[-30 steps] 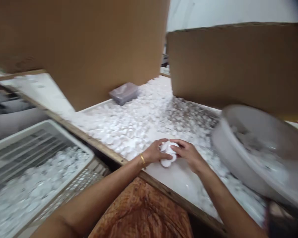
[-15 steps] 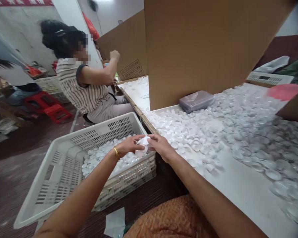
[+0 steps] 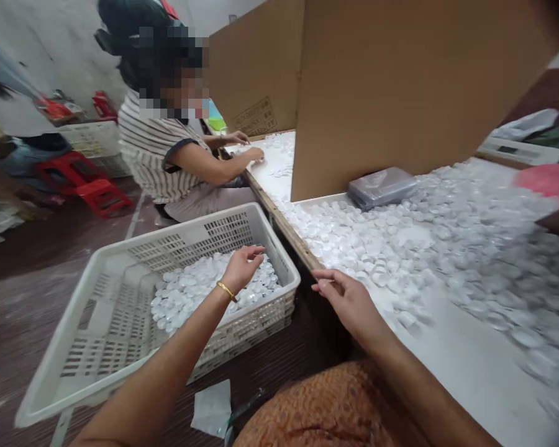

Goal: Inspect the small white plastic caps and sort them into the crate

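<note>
My left hand (image 3: 245, 267) is over the right part of a white plastic basket (image 3: 95, 316), its fingers stretched out and nothing visible in them. Under it lies a heap of small round white pieces (image 3: 190, 282), shiny and cap-like. My right hand (image 3: 349, 301) is at the wooden edge of the white table (image 3: 456, 347), fingers loosely bent and apart, with no piece visible in them. Many similar round white pieces (image 3: 372, 242) are spread over the table beside it.
A tall cardboard panel (image 3: 382, 87) stands on the table, with a clear plastic packet (image 3: 382, 186) at its foot. A co-worker (image 3: 153, 149) sits beyond the basket, both hands at the table. Red stools (image 3: 84, 180) stand at left. A paper scrap (image 3: 213, 406) lies below the basket.
My hands were together over the basket's right rim, holding white pieces. They have parted: the left is over the heap, the right has moved to the table edge. The co-worker's raised arm has come down.
</note>
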Demonstrator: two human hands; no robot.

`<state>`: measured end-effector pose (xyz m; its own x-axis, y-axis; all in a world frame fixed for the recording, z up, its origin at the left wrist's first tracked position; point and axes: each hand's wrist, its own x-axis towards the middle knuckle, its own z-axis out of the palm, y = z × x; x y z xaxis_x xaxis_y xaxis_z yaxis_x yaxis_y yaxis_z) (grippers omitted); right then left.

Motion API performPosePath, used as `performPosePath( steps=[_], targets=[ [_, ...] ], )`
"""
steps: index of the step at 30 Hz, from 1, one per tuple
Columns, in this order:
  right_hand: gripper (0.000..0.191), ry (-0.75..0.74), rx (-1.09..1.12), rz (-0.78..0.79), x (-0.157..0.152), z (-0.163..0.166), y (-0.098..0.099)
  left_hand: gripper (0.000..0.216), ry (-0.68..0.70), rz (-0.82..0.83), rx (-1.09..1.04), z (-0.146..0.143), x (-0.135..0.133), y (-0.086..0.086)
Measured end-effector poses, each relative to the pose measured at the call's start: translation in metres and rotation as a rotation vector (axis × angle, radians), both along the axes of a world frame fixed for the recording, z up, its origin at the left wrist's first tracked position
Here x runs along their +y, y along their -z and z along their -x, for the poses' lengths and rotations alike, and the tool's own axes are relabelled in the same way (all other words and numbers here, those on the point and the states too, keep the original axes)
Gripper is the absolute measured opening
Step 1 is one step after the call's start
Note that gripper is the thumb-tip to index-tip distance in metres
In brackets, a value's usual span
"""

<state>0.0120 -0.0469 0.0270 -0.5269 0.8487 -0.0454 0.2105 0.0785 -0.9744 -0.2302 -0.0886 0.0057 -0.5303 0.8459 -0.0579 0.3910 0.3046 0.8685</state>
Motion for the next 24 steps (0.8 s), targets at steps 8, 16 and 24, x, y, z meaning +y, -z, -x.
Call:
performPosePath(
  steps=[8, 16, 24],
  targets=[
    [0.025, 0.224, -0.298, -0.465, -0.052, -0.127, 0.011, 0.024, 0.547, -0.476, 0.482, -0.147, 0.038, -0.006],
    [0.028, 0.764, -0.537, -0.336, -0.097, -0.253, 0.026, 0.055, 0.889, -0.179, 0.844, -0.236, 0.068, 0.008],
    [0.027, 0.831, -0.591, -0.451, -0.100, -0.274, 0.034, 0.046, 1.049, -0.162, 0.877, -0.289, 0.078, 0.005]
  ],
)
